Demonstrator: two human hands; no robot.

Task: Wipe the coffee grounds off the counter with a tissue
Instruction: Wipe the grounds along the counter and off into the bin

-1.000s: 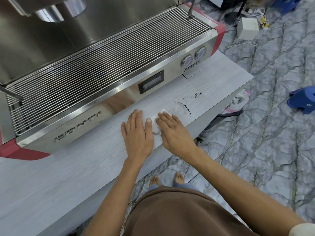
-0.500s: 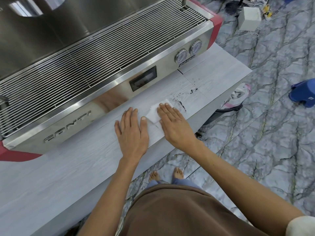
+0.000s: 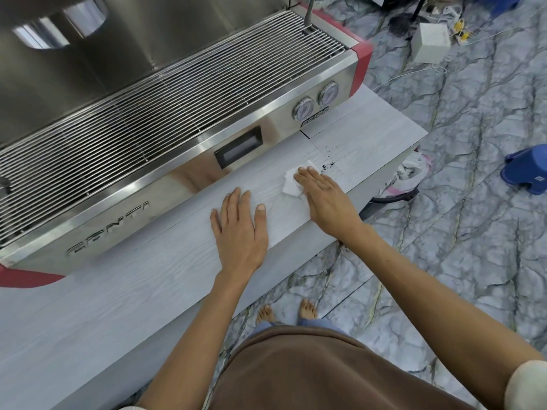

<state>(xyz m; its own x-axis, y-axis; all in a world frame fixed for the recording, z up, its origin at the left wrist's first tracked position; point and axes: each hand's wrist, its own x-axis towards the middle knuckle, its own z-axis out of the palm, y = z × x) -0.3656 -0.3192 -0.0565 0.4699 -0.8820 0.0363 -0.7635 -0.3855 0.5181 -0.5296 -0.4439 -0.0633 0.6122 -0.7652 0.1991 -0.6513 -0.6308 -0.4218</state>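
Observation:
A white tissue (image 3: pixel 291 184) lies flat on the pale wood-grain counter (image 3: pixel 118 291), and my right hand (image 3: pixel 325 199) presses it down with straight fingers. Dark coffee grounds (image 3: pixel 327 166) are scattered just right of the tissue, with a few more specks (image 3: pixel 328 149) farther back near the counter seam. My left hand (image 3: pixel 239 232) rests flat on the counter, palm down, to the left of the tissue and apart from it.
A steel espresso machine (image 3: pixel 177 119) with a wire drip grate fills the back of the counter. The counter's front edge runs just below my hands. On the marble floor stand a white box (image 3: pixel 430 42), a blue stool (image 3: pixel 527 173) and a bag (image 3: pixel 410 176).
My right hand has slid the tissue to the right along the counter, over the streak of grounds and up to the remaining specks. My left hand has stayed flat in place.

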